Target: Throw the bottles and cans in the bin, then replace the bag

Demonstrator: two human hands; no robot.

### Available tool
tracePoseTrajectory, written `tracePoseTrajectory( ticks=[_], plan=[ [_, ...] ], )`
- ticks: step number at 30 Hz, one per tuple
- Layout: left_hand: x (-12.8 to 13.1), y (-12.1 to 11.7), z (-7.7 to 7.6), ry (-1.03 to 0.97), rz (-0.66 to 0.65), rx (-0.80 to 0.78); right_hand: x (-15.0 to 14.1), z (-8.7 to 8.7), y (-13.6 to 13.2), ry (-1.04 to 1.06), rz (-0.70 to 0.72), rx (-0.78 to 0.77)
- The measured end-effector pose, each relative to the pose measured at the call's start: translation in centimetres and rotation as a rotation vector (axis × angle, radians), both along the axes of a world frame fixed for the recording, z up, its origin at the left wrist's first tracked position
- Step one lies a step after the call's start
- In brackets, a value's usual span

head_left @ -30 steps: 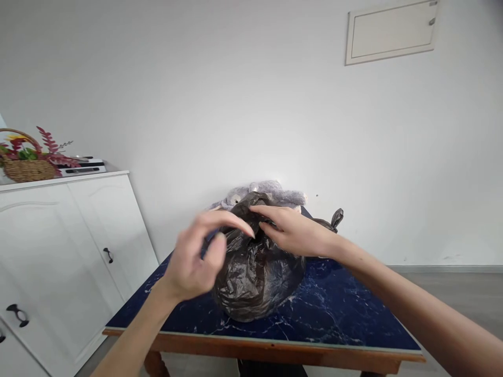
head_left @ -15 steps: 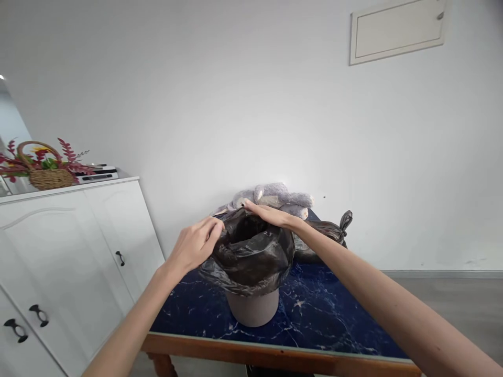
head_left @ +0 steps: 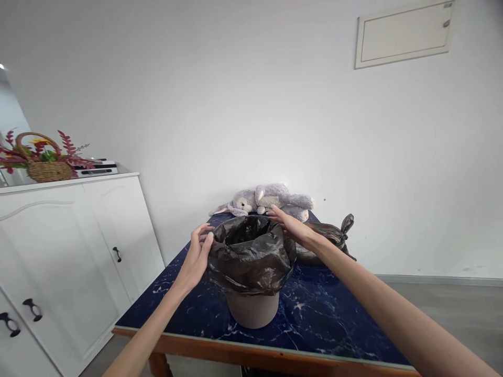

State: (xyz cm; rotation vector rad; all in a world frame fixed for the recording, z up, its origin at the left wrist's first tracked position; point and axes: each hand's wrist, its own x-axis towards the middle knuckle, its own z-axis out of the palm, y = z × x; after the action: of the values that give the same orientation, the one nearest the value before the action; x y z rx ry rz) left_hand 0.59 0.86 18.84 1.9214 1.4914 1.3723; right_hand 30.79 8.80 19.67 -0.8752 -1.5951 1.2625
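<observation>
A grey trash bin stands upright on the table, lined with a black plastic bag. The bag is folded over the rim and hangs loosely down the outside, its mouth open at the top. My left hand rests at the bag's left side, fingers curved and apart, thumb against the plastic. On the far right of the rim, my right hand lies with fingers stretched out, touching or just over the bag's edge. Neither hand grips anything.
The blue marble-patterned table has a wooden edge. Behind the bin lie a plush bunny and a knotted black garbage bag. A white cabinet with a flower basket stands at left.
My left hand has let go of the bag's edge and moved left and down. My right hand has drawn back rightward along the rim. The bag's mouth sits wider around the bin.
</observation>
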Motion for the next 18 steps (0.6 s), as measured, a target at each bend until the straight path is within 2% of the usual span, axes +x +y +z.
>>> tracePoseTrajectory(
  ticks=[4, 10, 14, 18],
  plan=[
    [1.2, -1.2, -2.4, -0.065, -0.169, -0.034, 0.3, 0.4, -4.2, -0.066, -0.083, 0.111],
    [1.8, -1.6, -6.2, -0.045, -0.187, -0.164, 1.2, -1.5, -9.8, -0.400, -0.099, 0.520],
    [-0.1, -1.7, -8.4, 0.071, -0.208, -0.256, 2.3, -1.0, -11.0, -0.599, -0.166, 0.773],
    [-2.9, -1.7, -11.6, 0.114, -0.226, -0.329, 2.6, 0.9, -10.8, -0.655, -0.104, 0.939]
  ],
)
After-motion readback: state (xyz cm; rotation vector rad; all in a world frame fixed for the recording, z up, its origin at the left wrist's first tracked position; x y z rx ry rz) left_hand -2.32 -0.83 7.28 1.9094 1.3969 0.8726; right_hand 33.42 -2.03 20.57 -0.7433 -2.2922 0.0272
